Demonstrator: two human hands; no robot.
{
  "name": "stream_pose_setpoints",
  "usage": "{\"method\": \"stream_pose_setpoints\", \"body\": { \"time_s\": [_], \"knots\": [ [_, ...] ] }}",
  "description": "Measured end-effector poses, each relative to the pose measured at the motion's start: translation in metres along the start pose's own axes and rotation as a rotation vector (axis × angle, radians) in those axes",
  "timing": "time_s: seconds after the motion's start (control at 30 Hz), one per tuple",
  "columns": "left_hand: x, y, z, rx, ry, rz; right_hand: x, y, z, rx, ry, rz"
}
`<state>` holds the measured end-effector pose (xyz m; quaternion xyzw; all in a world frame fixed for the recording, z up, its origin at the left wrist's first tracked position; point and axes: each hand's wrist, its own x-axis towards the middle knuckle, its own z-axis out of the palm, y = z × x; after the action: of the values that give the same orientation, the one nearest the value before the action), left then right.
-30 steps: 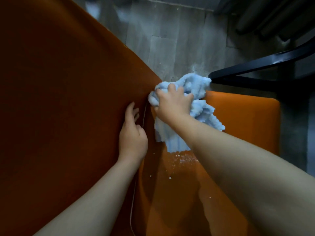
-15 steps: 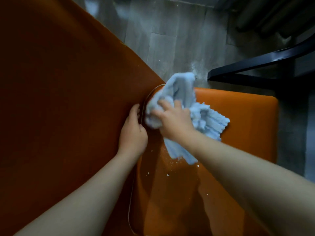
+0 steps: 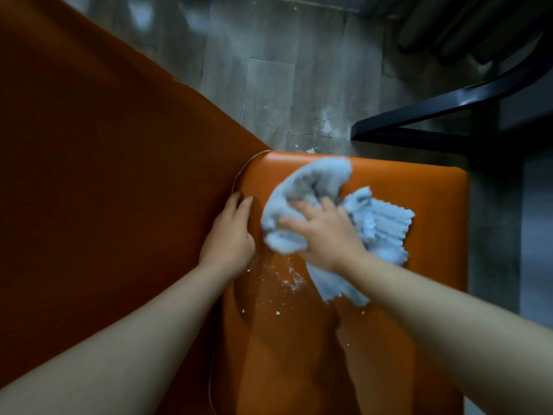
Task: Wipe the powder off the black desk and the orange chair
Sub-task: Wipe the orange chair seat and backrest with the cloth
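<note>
- Head view: the right hand (image 3: 326, 235) presses a bunched blue cloth (image 3: 314, 181) onto the orange chair (image 3: 425, 187) seat, its fingers (image 3: 302, 206) curled into the folds and smeared by motion blur.
- The left hand (image 3: 230, 235) lies at the seam between backrest and seat with fingers straight, holding nothing. Its fingertips are partly lost in the crease.
- White powder (image 3: 291, 281) flecks the seat near both wrists, and more dusts the floor (image 3: 269, 85).
- A black frame (image 3: 449, 106) at the right is cut off, and I cannot tell whether it belongs to the table.

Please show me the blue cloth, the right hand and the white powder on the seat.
blue cloth (image 3: 381, 224): head view, its ribbed flap.
right hand (image 3: 326, 235): head view, back of the hand.
white powder (image 3: 291, 280): head view, patch just below the cloth.
</note>
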<state>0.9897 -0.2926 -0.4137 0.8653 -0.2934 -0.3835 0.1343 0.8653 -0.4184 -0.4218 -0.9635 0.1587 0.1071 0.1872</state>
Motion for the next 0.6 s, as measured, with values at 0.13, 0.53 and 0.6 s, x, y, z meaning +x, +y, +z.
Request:
{"method": "stream_pose_setpoints", "body": {
  "time_s": [0.13,0.53,0.6],
  "knots": [
    [0.006,0.016,-0.001,0.142,0.003,0.138,0.005,0.037,-0.019,0.132,0.112,0.028],
    [0.032,0.048,0.021,0.392,-0.136,0.133,-0.030,0.049,-0.013,0.296,0.273,0.298],
    [0.033,0.048,0.021,0.386,-0.165,0.107,-0.009,0.092,-0.039,0.174,0.380,0.553]
  ]
}}
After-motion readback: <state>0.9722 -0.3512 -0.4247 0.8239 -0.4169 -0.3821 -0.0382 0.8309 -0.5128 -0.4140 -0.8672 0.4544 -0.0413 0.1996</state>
